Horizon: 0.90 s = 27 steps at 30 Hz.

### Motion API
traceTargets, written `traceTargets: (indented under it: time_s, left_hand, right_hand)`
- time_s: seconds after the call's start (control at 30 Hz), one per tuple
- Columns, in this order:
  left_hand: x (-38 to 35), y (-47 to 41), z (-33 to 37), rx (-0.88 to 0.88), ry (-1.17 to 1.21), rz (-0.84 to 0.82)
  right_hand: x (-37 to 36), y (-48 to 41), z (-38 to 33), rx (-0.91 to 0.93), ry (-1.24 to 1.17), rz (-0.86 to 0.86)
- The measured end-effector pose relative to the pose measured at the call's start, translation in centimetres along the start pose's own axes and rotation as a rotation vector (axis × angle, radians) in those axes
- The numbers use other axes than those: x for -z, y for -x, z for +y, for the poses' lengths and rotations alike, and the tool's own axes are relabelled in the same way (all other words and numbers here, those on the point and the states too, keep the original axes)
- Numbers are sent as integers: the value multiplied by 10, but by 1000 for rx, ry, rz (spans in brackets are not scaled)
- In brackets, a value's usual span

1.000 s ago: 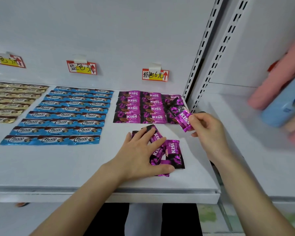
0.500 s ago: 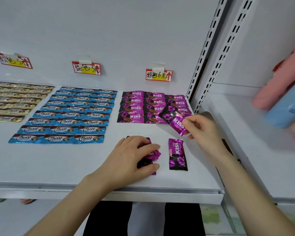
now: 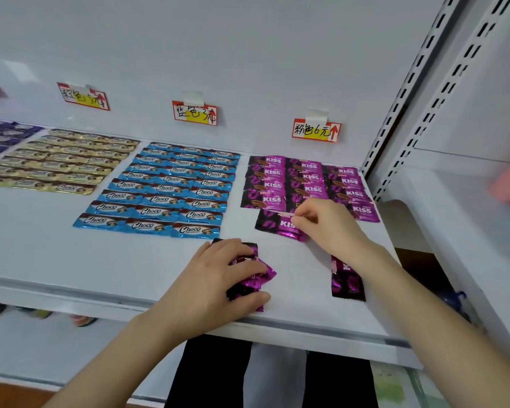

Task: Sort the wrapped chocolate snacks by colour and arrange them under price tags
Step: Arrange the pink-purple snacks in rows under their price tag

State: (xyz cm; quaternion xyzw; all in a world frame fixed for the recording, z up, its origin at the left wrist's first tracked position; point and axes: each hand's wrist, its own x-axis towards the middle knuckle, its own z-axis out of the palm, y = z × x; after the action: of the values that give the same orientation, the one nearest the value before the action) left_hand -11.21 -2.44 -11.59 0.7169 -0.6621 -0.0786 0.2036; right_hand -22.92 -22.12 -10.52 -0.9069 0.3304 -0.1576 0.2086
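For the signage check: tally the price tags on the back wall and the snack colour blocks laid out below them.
Price tags: 4 (leftmost cut off by the frame edge)
Snack colour blocks: 4 (dark blue, gold, blue, pink)
Total: 8

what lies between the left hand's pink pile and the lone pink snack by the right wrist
Just bare shelf between pile and lone snack, in the head view.

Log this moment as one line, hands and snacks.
right hand: pinches pink KISS snack, front of pink rows | left hand: grips pink bundle | loose pink snack: on shelf
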Motion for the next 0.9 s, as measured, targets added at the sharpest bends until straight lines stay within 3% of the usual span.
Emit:
traceTargets:
  time_s: [0.13,0.3,0.6,0.9]
  left_hand:
    - [1,4,-6,23,-27,-7]
    - [1,6,-7,17,-7,-16]
    - [4,8,-7,-26,-77,-86]
    - [0,8,-8,-48,-61,-53]
  right_hand:
    - [-5,8,-7,119,95,80]
    - [-17,12,-14,233,170,-70]
    - [-22,5,-18,266,169,-73]
    - [-27,1,-22,288,170,-74]
